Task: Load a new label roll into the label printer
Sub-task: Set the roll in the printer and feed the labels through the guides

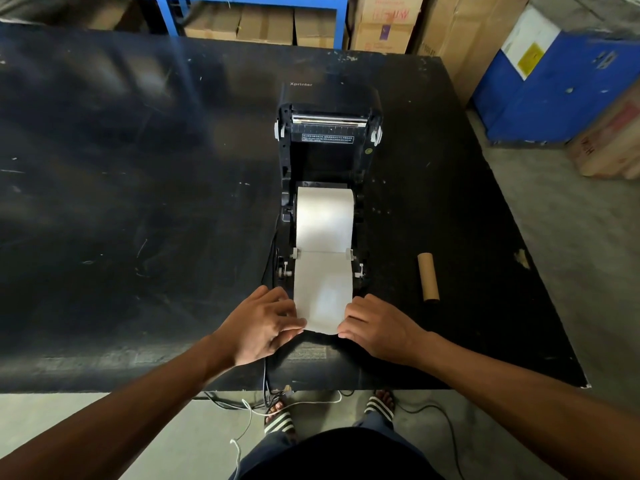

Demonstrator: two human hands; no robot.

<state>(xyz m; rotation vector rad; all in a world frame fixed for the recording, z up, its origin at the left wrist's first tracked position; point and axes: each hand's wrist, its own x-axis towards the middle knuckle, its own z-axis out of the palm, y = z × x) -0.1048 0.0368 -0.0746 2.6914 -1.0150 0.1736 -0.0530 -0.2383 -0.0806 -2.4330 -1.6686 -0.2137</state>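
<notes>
A black label printer (327,157) stands on the dark table with its lid swung open towards the far side. A white label roll (325,216) sits in its bay, between the side guides. A strip of label paper (322,292) runs from the roll out over the printer's front towards me. My left hand (261,323) pinches the strip's left edge near its free end. My right hand (379,325) pinches the right edge at the same height.
An empty brown cardboard core (428,277) lies on the table (138,168) right of the printer. Cables (266,386) drop over the near table edge to the floor. Cardboard boxes (381,22) and a blue cabinet (554,88) stand beyond the table.
</notes>
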